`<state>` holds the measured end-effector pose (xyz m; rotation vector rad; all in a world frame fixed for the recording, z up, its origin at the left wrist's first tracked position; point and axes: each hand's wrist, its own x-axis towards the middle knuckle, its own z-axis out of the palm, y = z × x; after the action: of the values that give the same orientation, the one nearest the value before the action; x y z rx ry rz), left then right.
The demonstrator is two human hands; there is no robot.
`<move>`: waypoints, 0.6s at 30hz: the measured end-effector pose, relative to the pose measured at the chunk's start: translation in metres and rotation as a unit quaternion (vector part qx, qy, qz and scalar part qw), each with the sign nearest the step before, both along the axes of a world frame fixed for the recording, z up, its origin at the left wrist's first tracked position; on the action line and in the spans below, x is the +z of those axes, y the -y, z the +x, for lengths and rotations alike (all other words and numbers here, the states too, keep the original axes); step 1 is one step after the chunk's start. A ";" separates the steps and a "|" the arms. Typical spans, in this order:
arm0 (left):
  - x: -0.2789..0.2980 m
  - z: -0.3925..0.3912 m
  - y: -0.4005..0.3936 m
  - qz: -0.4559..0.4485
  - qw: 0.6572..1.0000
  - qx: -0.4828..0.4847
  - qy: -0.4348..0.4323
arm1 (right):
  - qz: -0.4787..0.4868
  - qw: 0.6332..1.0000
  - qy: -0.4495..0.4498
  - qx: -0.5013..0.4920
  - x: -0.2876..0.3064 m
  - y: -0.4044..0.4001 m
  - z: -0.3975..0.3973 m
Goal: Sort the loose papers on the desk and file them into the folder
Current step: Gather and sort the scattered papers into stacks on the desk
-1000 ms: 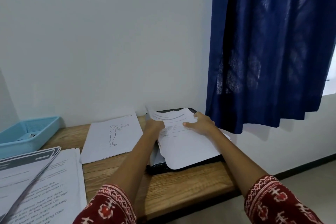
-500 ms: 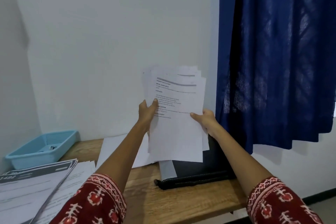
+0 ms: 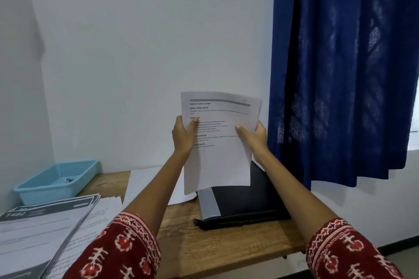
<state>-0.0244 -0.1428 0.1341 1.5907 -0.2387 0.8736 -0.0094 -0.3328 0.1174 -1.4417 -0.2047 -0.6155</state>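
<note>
Left fingers: the thumb is being pressed on the printed face of the held papers; the other fingers are being hidden behind the sheets.
Right fingers: the thumb is being laid across the front; the rest are being covered by the paper.
Left hand: the papers' left edge is being pinched.
Right hand: the right edge is being pinched.
Held papers: being kept upright in the air, above the folder; the sheet count cannot be told, and the small print is too blurred to read.
Folder: black, lying closed on the desk, its far end being masked by the papers.
Other papers: being cut off at the lower left edge.
Blue tray: its contents are hard to make out.
</note>
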 end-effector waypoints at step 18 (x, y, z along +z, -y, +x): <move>-0.101 0.011 0.014 0.097 0.974 0.045 -0.202 | -0.165 0.974 -0.068 -0.139 -0.078 -0.004 0.012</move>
<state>-0.0130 -0.1564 0.0334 1.9344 0.0404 0.5877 0.0021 -0.3288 0.0390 -1.8463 0.0065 -0.7297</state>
